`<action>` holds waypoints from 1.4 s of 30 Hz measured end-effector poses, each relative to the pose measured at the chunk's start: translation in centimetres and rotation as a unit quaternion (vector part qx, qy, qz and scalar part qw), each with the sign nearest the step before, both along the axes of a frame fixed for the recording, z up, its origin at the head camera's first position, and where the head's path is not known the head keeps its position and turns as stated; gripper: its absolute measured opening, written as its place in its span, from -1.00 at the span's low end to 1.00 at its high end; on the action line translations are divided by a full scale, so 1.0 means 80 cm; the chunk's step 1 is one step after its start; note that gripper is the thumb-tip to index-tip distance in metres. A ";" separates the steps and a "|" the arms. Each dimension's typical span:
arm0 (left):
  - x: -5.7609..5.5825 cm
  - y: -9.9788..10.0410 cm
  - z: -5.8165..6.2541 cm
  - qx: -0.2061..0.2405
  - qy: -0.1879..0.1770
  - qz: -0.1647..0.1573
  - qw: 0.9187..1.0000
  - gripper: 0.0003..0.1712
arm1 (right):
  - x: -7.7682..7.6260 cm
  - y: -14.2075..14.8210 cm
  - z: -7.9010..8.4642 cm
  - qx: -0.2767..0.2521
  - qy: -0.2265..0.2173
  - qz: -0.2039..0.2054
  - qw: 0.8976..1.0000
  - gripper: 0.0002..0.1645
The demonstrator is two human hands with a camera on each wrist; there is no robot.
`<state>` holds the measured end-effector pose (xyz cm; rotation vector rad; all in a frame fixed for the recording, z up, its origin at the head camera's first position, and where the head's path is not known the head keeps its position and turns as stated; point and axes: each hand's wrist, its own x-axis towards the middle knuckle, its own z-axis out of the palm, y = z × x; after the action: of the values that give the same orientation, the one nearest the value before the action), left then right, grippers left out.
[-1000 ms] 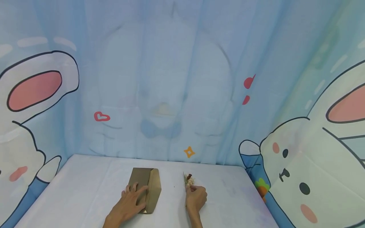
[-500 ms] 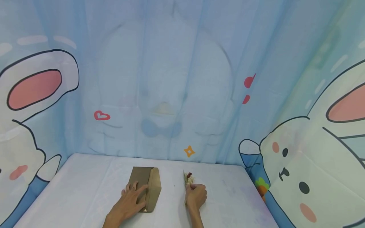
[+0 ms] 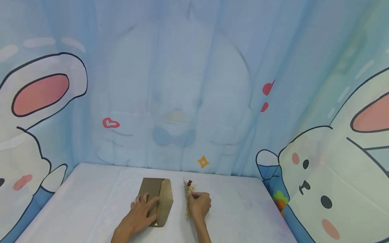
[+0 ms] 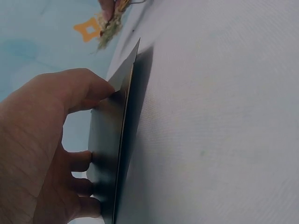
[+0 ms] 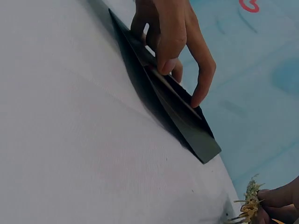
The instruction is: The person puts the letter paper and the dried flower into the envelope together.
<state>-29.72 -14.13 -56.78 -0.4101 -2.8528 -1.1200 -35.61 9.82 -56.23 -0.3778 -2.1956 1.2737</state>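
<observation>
A gold-brown paper envelope (image 3: 166,200) lies on the white table with its flap unfolded toward the right. My left hand (image 3: 138,214) rests on it, fingers spread and fingertips pressing its face. In the left wrist view, the envelope (image 4: 110,135) is seen edge-on beneath the fingertips. To the right, my right hand (image 3: 199,205) pinches a small bunch of dried flowers (image 3: 189,185), pale with a dark red bloom at the top and thin stems trailing below. The right wrist view has the dried flowers (image 5: 251,203) at its lower right corner, apart from the envelope.
A white cloth covers the table (image 3: 243,206). Behind and beside it hangs a light blue curtain (image 3: 176,84) printed with large white rabbits, close to the table's back edge.
My right hand has moved left with the dried flowers, closer to the envelope. My left hand stays on the envelope. The head view has shifted slightly.
</observation>
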 end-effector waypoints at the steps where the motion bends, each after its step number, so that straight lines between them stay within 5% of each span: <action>1: 0.001 0.000 0.000 0.000 -0.002 0.000 1.000 -0.27 | 0.000 -0.003 0.001 0.001 0.000 0.005 1.000 -0.89; 42: -0.009 -0.004 -0.002 -0.006 -0.007 0.001 1.000 -0.25 | -0.001 -0.094 -0.006 -0.021 -0.048 0.114 0.992 -0.88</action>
<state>-30.47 -14.46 -56.95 -0.3998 -2.8729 -1.1111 -35.67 2.33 -56.69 -0.2123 -2.3504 1.4512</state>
